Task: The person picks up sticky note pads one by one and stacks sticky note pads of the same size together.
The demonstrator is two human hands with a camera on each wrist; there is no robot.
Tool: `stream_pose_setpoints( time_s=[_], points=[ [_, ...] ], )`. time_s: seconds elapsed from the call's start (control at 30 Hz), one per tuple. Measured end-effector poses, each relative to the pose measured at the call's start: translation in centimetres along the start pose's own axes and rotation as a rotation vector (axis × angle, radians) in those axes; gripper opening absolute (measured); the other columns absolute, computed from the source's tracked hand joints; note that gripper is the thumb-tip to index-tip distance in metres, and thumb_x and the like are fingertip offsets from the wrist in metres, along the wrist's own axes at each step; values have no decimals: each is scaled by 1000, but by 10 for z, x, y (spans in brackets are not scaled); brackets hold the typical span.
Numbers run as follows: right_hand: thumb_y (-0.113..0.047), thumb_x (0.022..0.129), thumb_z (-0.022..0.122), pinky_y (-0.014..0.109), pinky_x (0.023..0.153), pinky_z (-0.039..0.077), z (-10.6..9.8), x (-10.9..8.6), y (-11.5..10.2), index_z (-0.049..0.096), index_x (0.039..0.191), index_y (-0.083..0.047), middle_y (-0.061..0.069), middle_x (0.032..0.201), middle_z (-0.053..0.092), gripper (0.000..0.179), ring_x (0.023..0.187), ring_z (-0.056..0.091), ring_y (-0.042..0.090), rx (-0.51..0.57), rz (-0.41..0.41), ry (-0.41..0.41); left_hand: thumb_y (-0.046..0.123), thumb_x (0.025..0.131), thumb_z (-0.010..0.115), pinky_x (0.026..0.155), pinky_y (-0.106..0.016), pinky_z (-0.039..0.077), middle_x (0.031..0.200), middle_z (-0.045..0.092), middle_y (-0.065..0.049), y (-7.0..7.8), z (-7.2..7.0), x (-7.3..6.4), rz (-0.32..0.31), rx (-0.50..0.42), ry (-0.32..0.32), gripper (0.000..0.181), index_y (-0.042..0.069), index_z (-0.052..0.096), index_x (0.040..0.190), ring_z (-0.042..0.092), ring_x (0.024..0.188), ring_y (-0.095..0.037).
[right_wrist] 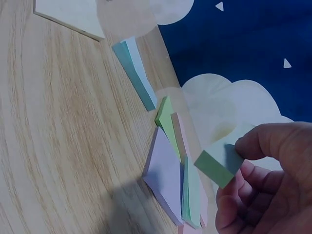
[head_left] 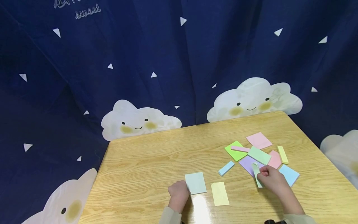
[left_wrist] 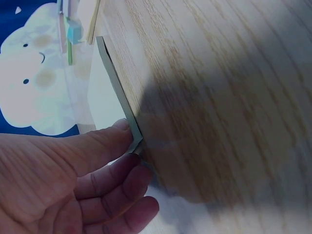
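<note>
Your right grip (head_left: 272, 179) pinches the narrow green pad (head_left: 256, 174) over the right of the worktop (head_left: 145, 161), pad left of your palm, long axis near to far; your left grip (head_left: 179, 192) pinches the pale square pad (head_left: 196, 183).

Lettering "sweet" (head_left: 88, 11) on navy curtain (head_left: 170, 53)

Deep blue cloth (head_left: 139, 37) with soft folds fills the upper frame, scattered with small white triangles (head_left: 183, 21); pale lettering at the upper left includes the word "sweet" (head_left: 88, 11). Smiling white clouds (head_left: 254, 91) appear at centre left and centre right. A light wood-grain worktop (head_left: 151, 158) spans the lower frame, with bright glare (head_left: 201, 211) at bottom centre
</note>
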State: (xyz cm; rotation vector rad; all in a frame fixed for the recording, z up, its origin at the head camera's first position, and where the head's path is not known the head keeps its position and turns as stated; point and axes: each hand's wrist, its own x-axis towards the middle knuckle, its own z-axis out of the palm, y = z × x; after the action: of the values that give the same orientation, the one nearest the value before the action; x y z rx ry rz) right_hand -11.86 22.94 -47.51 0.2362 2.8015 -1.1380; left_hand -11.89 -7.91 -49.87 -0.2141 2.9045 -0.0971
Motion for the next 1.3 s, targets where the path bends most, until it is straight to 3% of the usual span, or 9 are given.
stream_pose_setpoints(
  time_s=[0.5,0.77,1.03,1.3],
  points=[
    [-10,75,56,31,58,37,23,-3,-10,54,86,3,2,69,50,17,63,45,15,16,-32,-32,36,68,75,53,-29,42,56,55,-3,1,0,0,-8,1,8,32,7,62,64,51,52,-12],
    [-9,74,56,31,58,37,36,-4,-12,54,85,2,1,69,50,16,64,45,15,34,-27,-59,36,70,74,51,-28,42,52,49,-1,0,-1,-1,-4,-2,-7,34,7,59,61,42,49,-10],
    [-8,73,57,30,58,37,57,-8,-10,53,83,1,2,69,49,13,64,45,15,40,-16,-105,38,68,75,51,-28,42,54,53,-2,0,-1,-1,-13,-3,0,34,7,62,63,48,50,-11],
    [-6,71,58,30,58,37,71,-12,-10,53,79,-1,2,66,48,11,62,45,15,38,-28,-102,38,67,75,52,-29,42,55,54,-2,-1,1,0,-3,-17,-12,34,7,62,65,51,52,-13]
  ],
)
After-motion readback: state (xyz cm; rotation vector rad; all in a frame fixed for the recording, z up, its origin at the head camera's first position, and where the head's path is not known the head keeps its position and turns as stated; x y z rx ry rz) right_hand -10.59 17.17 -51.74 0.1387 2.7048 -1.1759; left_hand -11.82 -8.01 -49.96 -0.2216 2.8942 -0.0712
